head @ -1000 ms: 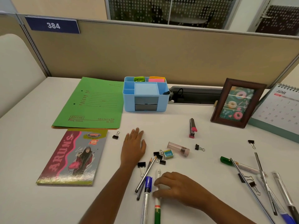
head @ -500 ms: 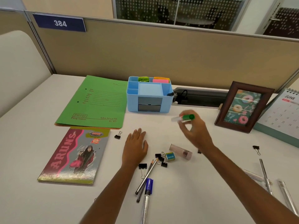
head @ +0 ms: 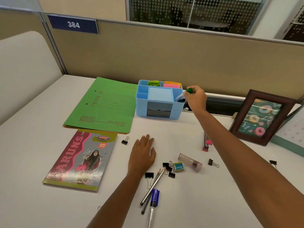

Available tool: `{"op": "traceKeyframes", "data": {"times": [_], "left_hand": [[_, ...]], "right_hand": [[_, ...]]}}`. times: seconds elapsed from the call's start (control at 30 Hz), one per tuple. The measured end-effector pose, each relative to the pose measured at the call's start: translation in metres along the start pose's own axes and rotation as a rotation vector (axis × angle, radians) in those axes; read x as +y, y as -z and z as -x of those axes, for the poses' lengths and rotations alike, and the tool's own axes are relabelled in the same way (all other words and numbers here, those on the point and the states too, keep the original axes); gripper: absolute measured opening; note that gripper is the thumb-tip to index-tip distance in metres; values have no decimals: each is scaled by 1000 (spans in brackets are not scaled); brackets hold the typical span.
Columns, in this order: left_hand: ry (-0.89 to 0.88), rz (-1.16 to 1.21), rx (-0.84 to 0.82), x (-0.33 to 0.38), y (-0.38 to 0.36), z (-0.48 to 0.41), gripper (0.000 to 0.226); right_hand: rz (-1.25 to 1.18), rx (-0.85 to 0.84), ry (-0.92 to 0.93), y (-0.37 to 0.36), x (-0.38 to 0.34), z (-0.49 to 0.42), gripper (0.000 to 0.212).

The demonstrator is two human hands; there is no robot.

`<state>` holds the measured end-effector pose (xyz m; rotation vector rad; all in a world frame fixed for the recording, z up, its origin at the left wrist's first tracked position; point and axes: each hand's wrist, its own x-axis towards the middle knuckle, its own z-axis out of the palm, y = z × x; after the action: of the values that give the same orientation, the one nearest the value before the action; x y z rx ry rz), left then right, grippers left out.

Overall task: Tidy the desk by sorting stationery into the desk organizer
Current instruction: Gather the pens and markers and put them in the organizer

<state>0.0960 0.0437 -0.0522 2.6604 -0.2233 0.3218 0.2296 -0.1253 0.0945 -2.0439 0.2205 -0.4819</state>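
Upper centre, the right hand [head: 196, 97] pinched a green-capped white marker [head: 181, 95], tip in the blue plastic organizer's [head: 158, 111] right compartment.

The left hand [head: 142, 153] and right hand [head: 196, 97] are bare, forearms [head: 238, 150] too.

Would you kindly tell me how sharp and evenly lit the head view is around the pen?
Head view: soft, even light, no glare on the desk; the right hand and its green-capped pen at the organizer are slightly smeared; the wide lens bows the partition; the calendar at the edge is blurred.
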Motion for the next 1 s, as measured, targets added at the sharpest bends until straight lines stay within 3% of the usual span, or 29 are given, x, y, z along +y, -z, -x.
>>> {"op": "traceKeyframes", "data": {"times": [0.17,0.33,0.43,0.53,0.6,0.7,0.8,1.0], "left_hand": [[5,17,-12,-1,0,1,49],[13,19,-43,-1,2,0,48],[21,34,-62,0,2,1,53],[20,47,-67,0,4,4,54],[12,74,-70,-1,5,6,54],[-23,112,-79,-6,8,13,50],[-51,140,-107,-9,12,22,55],[-27,166,-101,-12,20,38,48]], "right_hand": [[28,11,21,0,5,10,23],[14,-37,166,14,20,57,20],[-62,-144,152,24,36,104,17],[-103,-319,169,34,51,154,28],[-67,-424,250,40,61,181,30],[26,-618,386,46,77,211,17],[149,-798,550,48,91,229,21],[305,-831,781,44,89,238,27]]}}
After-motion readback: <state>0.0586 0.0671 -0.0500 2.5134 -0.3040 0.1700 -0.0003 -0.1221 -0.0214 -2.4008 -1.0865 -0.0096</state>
